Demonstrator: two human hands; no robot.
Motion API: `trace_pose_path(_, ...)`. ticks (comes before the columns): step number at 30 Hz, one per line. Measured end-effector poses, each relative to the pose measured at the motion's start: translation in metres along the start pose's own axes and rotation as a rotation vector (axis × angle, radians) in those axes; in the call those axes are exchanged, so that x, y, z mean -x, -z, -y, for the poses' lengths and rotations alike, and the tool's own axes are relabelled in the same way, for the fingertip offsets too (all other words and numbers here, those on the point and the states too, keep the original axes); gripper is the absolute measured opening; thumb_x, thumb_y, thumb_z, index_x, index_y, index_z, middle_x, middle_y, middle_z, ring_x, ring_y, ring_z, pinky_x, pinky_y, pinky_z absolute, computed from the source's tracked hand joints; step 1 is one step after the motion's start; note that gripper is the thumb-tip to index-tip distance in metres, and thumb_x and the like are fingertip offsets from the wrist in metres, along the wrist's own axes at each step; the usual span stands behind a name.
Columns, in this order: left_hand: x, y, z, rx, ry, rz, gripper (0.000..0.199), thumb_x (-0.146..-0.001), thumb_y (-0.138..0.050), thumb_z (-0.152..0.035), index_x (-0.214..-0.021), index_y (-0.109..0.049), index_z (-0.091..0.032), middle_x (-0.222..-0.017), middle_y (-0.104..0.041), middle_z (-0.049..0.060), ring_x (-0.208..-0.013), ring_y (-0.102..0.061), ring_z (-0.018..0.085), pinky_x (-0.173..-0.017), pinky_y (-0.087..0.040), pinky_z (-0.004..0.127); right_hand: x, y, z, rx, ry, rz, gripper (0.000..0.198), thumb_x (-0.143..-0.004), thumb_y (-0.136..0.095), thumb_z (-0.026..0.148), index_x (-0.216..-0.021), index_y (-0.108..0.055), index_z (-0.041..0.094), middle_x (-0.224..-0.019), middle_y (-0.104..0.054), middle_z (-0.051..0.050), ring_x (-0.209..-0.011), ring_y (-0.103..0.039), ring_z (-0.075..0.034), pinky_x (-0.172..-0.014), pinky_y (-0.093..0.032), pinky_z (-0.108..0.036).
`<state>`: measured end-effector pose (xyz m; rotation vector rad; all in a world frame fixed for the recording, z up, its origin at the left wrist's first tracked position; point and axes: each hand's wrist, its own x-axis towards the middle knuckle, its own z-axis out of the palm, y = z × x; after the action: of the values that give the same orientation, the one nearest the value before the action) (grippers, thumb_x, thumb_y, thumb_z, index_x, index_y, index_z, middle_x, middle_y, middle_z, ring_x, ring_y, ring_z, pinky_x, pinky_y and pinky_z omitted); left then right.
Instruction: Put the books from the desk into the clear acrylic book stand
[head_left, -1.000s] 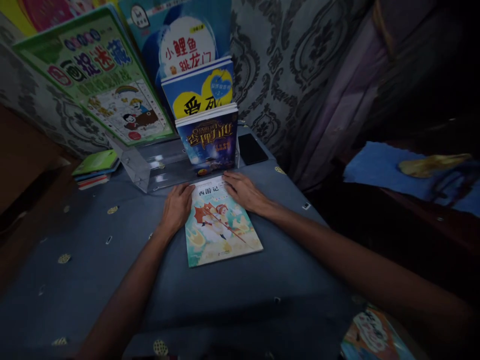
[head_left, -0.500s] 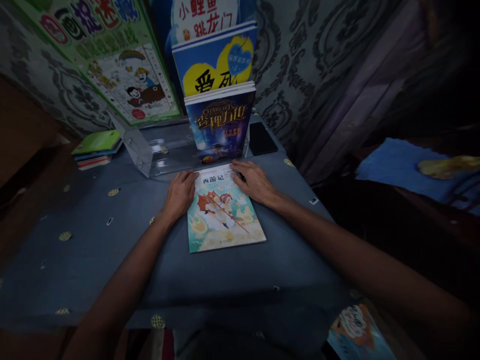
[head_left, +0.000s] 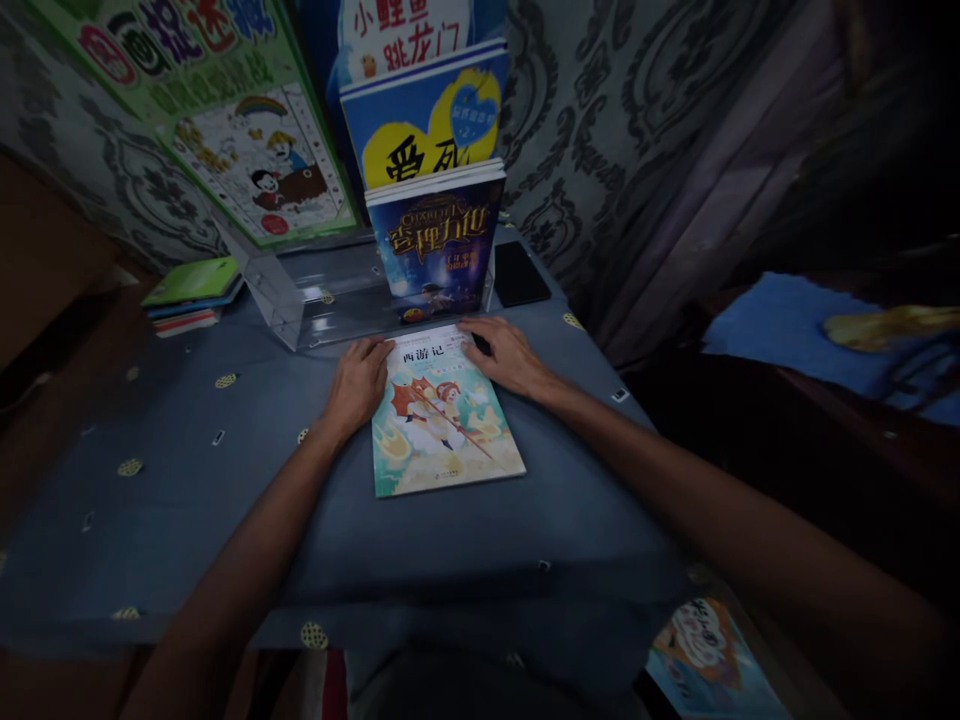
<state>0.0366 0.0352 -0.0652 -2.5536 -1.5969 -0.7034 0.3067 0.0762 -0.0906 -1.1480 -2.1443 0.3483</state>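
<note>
A stack of thin books [head_left: 187, 290] sits at the far left of the patterned tablecloth [head_left: 142, 530], and a black smartphone [head_left: 523, 274] lies beyond the right hand [head_left: 504, 355]. Off the table to the right is a blue cloth [head_left: 780, 325] with a yellowish thing on it, perhaps fabric, too dim to tell; an orange-and-blue book [head_left: 709, 650] lies lower down.

A clear acrylic book rack [head_left: 274, 300] stands just beyond the white-topped storybook [head_left: 442, 425], blocking the way forward. It holds a green picture book [head_left: 225, 140] at left and, at right, a navy paperback [head_left: 435, 250] before a blue-and-yellow book [head_left: 386, 110] and a taller blue one.

The storybook lies flat, face up, between the hands. The left hand [head_left: 358, 378] has its fingers bent at the upper left edge; whether they pinch it, I cannot tell. The right fingers spread loosely over the upper right corner. Compared with half a second ago, hands and storybook keep their places.
</note>
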Motion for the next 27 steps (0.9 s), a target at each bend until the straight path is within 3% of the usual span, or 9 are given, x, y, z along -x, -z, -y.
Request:
trace_pose_path(7,-0.002,0.007,-0.009,-0.130,-0.030,0.040,0.034,-0.097,-0.042,-0.018,-0.122,-0.066,-0.017,-0.128,-0.064,0.016,-0.118,-0.058,0.030,-0.102,-0.047,0.052,-0.001,-0.005,0.003,0.051,0.010,0.005,0.041,-0.092,-0.050,0.027,-0.126,-0.066,0.013,-0.132,-0.067,-0.015,-0.124,-0.059,-0.030,-0.109,-0.043,-0.049)
trace_pose_path(14,0.006,0.002,-0.058,0.086,-0.324,0.082,0.035,-0.099,-0.045,-0.022,-0.129,-0.062,-0.016,-0.133,-0.060,0.016,-0.126,-0.056,0.027,-0.105,-0.048,0.049,-0.002,-0.003,0.008,0.100,-0.019,0.039,0.044,-0.093,-0.047,0.028,-0.130,-0.064,0.012,-0.136,-0.064,-0.014,-0.124,-0.057,-0.031,-0.107,-0.045,-0.050)
trace_pose_path(20,0.027,0.016,-0.105,0.214,-0.511,0.258,0.036,-0.101,-0.046,-0.024,-0.133,-0.061,-0.023,-0.144,-0.054,0.015,-0.138,-0.047,0.027,-0.116,-0.036,0.056,-0.001,-0.001,0.009,0.083,-0.018,0.037,0.044,-0.093,-0.047,0.027,-0.130,-0.064,0.013,-0.137,-0.064,-0.014,-0.125,-0.056,-0.031,-0.108,-0.043,-0.049)
trace_pose_path(27,0.037,0.026,-0.111,0.208,-0.603,0.385,0.036,-0.100,-0.051,-0.034,-0.134,-0.061,-0.032,-0.149,-0.050,0.009,-0.145,-0.037,0.028,-0.119,-0.028,0.059,0.000,0.000,0.010,0.070,-0.020,0.048,0.043,-0.094,-0.046,0.028,-0.131,-0.064,0.016,-0.138,-0.064,-0.012,-0.126,-0.056,-0.031,-0.108,-0.042,-0.051)
